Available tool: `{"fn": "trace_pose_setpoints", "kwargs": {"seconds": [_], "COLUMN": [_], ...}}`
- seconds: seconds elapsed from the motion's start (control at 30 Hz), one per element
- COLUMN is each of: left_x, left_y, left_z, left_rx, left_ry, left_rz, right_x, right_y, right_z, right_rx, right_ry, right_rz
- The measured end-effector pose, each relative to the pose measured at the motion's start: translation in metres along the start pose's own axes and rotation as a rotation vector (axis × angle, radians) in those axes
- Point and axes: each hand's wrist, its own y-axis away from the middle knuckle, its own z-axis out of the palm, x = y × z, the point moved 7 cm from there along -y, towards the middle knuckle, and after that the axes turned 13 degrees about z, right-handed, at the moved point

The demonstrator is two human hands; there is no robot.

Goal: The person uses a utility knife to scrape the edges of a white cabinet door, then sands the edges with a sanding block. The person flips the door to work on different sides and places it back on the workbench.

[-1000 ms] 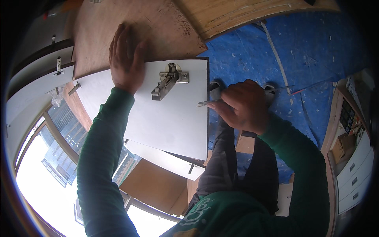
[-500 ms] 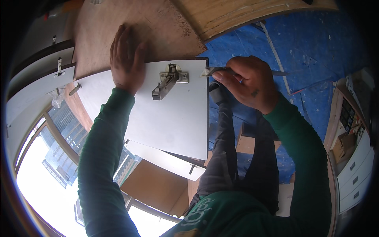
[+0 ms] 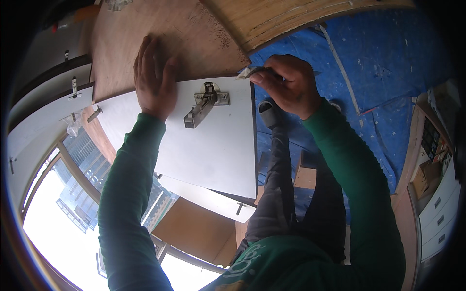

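My left hand lies with fingers out on the reddish-brown plywood, its palm by the upper edge of a white cabinet door. A metal hinge is fixed to the door, just right of that hand. At the door's top right corner, my right hand grips a thin tool with a pale tip pointing left toward the plywood. Much of the tool is hidden in my fingers.
A blue sheet covers the floor around my feet. Other white panels with hinges stand at the left, beside a bright window. A brown board is below. White drawers are at the right; lighter wood lies above.
My right hand has risen with the tool, from beside the door's right edge to its top right corner, and turned a little. My left hand has stayed on the board.
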Motion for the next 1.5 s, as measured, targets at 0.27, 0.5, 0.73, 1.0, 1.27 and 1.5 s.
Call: {"fn": "trace_pose_setpoints", "kwargs": {"seconds": [0.27, 0.5, 0.73, 1.0, 1.27, 1.5], "left_x": [-0.001, -0.004, -0.003, -0.005, -0.007, -0.001], "left_y": [0.001, 0.003, 0.003, 0.003, 0.007, 0.009], "left_z": [0.0, 0.001, 0.001, 0.001, 0.003, 0.004], "left_rx": [-0.001, 0.004, 0.014, 0.017, 0.029, 0.016], "left_ry": [0.008, 0.011, 0.021, 0.008, -0.065, -0.303], "left_rz": [0.005, 0.021, 0.021, 0.033, 0.16, 0.45], "right_x": [0.002, -0.017, 0.0, 0.039, 0.075, 0.09], "right_y": [-0.001, 0.006, 0.011, 0.059, 0.08, 0.098], "right_z": [-0.003, 0.01, 0.005, -0.009, -0.025, -0.019], "right_rx": [-0.074, -0.235, -0.173, -0.156, -0.219, -0.335], "right_ry": [-0.351, -0.551, -0.549, -0.431, -0.111, -0.108], "right_rz": [0.286, 0.357, 0.502, 0.771, 0.874, 0.929]}}
